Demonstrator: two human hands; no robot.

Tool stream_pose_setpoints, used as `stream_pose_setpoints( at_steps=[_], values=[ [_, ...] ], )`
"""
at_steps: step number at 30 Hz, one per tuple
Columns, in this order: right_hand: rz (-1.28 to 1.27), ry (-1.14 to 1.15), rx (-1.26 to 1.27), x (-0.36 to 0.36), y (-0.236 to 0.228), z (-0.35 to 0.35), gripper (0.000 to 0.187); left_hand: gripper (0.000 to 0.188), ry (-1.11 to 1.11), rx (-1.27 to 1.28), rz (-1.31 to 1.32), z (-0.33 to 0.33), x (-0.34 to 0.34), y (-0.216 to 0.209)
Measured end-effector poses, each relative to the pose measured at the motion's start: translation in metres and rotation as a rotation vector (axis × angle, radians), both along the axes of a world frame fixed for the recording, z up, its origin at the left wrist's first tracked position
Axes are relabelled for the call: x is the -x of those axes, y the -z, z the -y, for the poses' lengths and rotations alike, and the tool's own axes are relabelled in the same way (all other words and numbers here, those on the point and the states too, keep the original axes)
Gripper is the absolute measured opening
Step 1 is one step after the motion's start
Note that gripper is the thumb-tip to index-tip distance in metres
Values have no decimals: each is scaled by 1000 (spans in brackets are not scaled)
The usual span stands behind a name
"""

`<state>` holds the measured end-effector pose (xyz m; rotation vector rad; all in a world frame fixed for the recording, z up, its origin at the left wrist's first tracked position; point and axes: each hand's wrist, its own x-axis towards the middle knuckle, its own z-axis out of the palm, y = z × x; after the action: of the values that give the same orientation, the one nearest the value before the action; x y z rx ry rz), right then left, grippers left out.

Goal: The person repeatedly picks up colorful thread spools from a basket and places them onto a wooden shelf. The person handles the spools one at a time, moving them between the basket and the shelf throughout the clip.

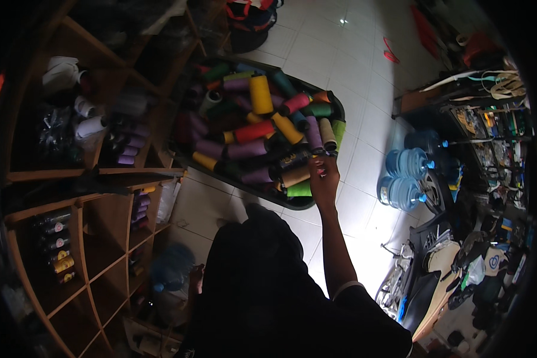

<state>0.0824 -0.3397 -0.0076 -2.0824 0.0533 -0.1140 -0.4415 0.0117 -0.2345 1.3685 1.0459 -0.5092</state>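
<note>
Several cone spools of thread, such as a yellow spool (260, 94), a red spool (253, 132) and a purple spool (313, 132), lie heaped in a large dark tub (342, 110). My right hand (324, 174) reaches over the tub's near right edge with its fingers curled in. It is next to a tan spool (295, 176) and the lower end of the purple one; what the fingers hold is hidden. My left hand (196, 278) hangs low at my side, near a clear blue water jug (173, 265). Its fingers are dim and mostly hidden.
Wooden cubby shelves (80, 238) line the left side, holding purple spools (127, 149) and dark spools. On the right, large blue water bottles (407, 192) stand on the white tile floor (364, 143). Beyond them is a cluttered rack (489, 125). A dark bag (250, 27) sits behind the tub.
</note>
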Motion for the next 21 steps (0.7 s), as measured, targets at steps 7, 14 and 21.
stream_pose_setpoints(
  at_steps=[7,14,21],
  values=[
    [370,-287,371,-37,-10,-70,40,46,-150,-90,-248,17,-87,-84],
    [228,-588,622,-75,1,-93,45,32,593,-464,-36,-19,-15,8],
    [19,-233,-188,-37,-1,-18,34,39,174,-27,-250,-44,-17,47]
  ],
)
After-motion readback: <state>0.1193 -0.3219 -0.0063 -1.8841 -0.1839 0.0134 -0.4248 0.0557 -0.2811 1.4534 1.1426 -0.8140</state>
